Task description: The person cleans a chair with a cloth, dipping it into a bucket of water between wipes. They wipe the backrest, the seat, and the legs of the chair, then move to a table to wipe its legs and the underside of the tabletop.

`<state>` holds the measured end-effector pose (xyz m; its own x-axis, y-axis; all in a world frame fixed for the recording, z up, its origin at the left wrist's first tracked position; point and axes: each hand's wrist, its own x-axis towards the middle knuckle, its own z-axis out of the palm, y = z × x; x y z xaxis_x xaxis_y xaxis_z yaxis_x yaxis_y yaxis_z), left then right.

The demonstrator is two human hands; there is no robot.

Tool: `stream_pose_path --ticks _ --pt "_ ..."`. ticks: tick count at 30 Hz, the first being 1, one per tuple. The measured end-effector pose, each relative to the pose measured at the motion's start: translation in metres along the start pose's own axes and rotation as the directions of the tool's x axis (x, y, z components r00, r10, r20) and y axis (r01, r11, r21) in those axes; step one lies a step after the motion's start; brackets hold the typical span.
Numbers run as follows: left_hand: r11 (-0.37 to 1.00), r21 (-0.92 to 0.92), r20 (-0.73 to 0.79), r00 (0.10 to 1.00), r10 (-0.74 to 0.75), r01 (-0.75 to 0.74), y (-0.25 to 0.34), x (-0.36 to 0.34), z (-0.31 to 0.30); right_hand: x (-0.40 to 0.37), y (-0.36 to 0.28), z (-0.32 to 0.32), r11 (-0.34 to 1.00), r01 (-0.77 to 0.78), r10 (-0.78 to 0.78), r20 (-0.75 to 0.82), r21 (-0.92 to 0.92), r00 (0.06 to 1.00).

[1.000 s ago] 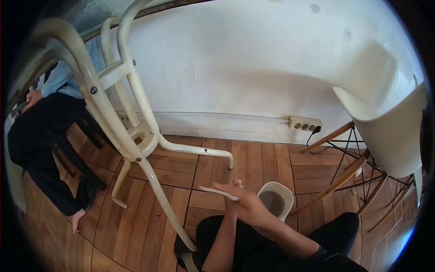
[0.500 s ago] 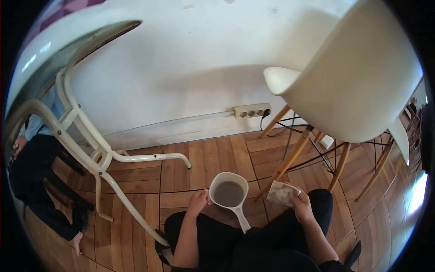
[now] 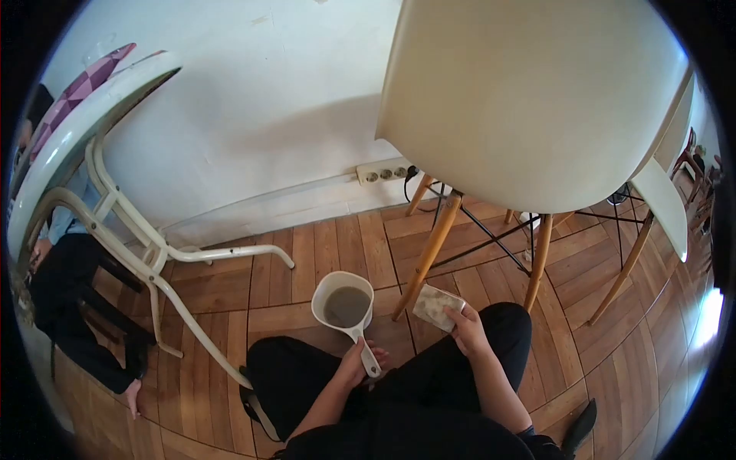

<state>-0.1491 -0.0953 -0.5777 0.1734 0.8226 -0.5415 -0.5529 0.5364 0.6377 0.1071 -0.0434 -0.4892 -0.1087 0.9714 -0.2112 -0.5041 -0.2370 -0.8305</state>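
Note:
A white long-handled dipper [image 3: 315, 303] with murky grey liquid inside stands in front of my crossed legs, over the wooden floor. My left hand [image 3: 355, 365] is closed around its handle, with the handle's end showing past the fingers. In my right hand [image 3: 468, 330] is a folded, grey-stained pale cloth [image 3: 437, 308], pinched at its right edge. It is held to the right of the dipper, apart from it and close to a wooden chair leg.
A white plastic chair [image 3: 529, 100] on wooden legs stands ahead to the right. At left is a white table with a tubular metal frame [image 3: 138, 215]; beyond its legs sits another person [image 3: 73, 284] in dark trousers. A power strip [image 3: 381, 172] runs along the wall's base.
My left hand has moved from the dipper's left rim to its handle. The view has shifted right, and the handle now points more to the right. My right hand still holds the cloth.

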Motion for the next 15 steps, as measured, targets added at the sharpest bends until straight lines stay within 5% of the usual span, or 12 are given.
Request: stream_pose_path --ticks 11,15 --pt "0.928 0.352 -0.142 0.973 0.185 -0.125 0.01 -0.016 0.018 -0.012 -0.011 0.007 0.992 -0.007 0.006 0.002 0.128 1.0" --pt "0.873 0.47 -0.101 0.975 0.197 -0.128 0.006 -0.016 0.018 -0.002 -0.004 0.022 0.951 0.236 -0.216 0.114 -0.201 0.97"
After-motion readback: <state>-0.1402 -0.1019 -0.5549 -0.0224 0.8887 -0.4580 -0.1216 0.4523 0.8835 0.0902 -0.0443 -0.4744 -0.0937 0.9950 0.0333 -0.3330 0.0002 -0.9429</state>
